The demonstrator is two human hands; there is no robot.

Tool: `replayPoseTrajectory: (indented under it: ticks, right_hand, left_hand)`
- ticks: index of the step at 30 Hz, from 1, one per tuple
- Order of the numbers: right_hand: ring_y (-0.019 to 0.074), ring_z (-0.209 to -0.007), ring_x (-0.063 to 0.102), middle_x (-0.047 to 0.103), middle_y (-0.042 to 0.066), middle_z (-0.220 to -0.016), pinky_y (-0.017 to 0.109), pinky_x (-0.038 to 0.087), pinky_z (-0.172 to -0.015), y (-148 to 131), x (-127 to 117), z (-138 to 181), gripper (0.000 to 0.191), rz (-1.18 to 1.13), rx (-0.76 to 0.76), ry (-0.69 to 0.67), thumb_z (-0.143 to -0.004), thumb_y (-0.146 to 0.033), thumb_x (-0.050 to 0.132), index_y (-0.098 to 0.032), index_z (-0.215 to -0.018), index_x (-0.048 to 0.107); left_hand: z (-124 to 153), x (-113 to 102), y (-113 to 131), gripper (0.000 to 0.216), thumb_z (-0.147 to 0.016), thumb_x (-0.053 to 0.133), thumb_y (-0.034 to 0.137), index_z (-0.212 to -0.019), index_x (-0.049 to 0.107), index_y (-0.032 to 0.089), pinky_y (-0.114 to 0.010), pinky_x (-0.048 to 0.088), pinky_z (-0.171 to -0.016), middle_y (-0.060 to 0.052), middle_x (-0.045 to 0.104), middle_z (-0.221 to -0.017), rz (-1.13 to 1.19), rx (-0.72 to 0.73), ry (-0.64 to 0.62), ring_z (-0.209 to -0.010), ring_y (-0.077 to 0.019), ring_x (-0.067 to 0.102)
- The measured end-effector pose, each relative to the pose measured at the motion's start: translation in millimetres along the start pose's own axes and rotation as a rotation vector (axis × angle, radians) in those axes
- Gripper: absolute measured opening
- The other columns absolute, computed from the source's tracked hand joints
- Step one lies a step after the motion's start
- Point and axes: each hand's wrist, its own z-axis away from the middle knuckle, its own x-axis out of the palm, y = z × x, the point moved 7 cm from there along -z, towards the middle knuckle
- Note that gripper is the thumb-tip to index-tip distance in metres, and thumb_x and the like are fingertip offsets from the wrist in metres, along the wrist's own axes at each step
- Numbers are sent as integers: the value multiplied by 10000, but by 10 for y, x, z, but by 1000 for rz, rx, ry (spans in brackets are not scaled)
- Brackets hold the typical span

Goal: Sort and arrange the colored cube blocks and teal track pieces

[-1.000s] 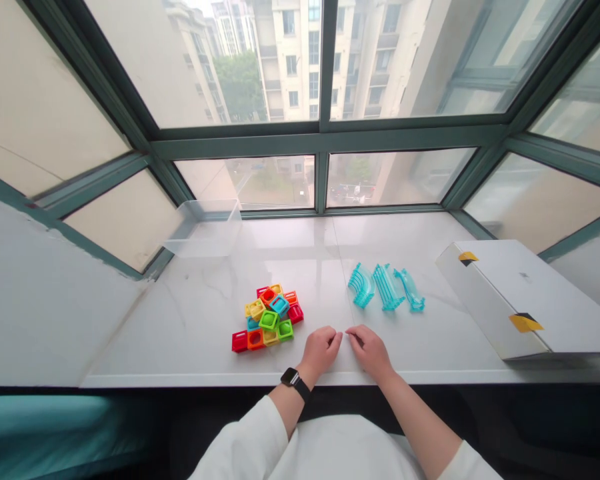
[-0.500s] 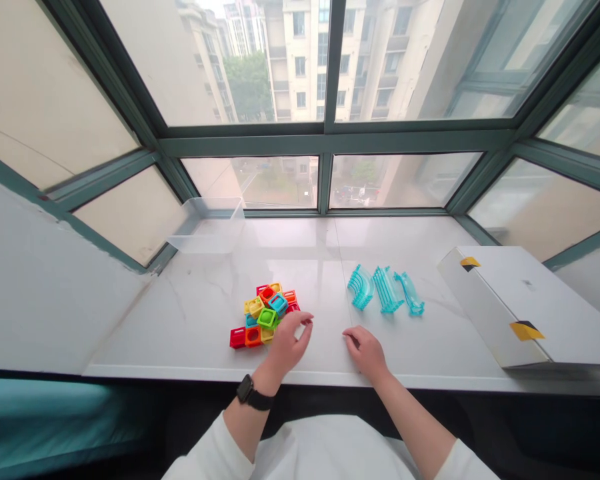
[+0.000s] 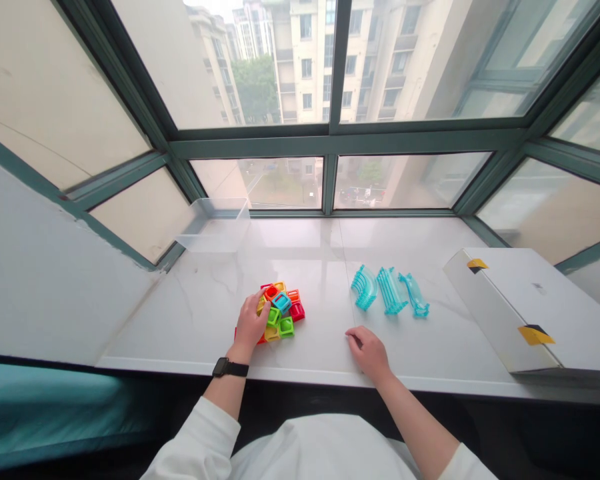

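A pile of colourful hollow plastic blocks lies on the white marble-look ledge, left of centre. My left hand [image 3: 251,321] is over the left side of the pile, thumb and fingers around a yellow block [image 3: 261,305] that it partly covers. Beside that hand are a green block [image 3: 287,327], a blue block [image 3: 281,303] and a red block [image 3: 297,311]. My right hand [image 3: 369,352] rests near the ledge's front edge, fingers curled in, with nothing visible in them. Beyond it lie three clear turquoise track pieces: one curved [image 3: 364,288], one straight [image 3: 392,291], one narrower [image 3: 414,295].
A clear plastic bin [image 3: 217,233] stands at the back left by the window. On the right is a large white box [image 3: 545,307] with yellow-and-black tabs. Green window frames [image 3: 350,144] bound the ledge [image 3: 325,253] at the back and sides.
My left hand has moved left from the pile's right edge onto its left side, uncovering a green and a red block. My right hand has stayed in place. The view has shifted slightly.
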Motion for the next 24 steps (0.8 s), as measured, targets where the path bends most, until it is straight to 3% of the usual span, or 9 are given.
replayPoseTrajectory:
  ticks: [7,18,24]
  right_hand:
    - [231,-829,694,757,52,-922,358,517,-792,36,9,3,233,-6,-10,21,-969,-271,508,-249,-946,739]
    - [233,-810,698,763,59,-921,362,532,-768,14,0,-9,235,-6,-1,31,-968,-278,512,-244,-993,743]
    - [229,-797,706,778,67,-988,370,561,-786,52,23,-1,274,-26,18,25,-940,-288,541,-246,-1126,737]
  left_hand:
    - [32,118,163,438,-1031,506,386,-1448,579,272,-473,470,-1152,-88,653,-1345,39,45,-26,-1273,-270,607]
    - [309,676,815,428,-1041,509,358,-1456,583,283,-494,436,-1189,-95,649,-1350,94,176,-121,-1375,-281,539]
    - [404,726,866,441,-1058,477,369,-1485,557,293,-512,432,-1195,-104,630,-1375,106,155,-143,-1401,-288,518]
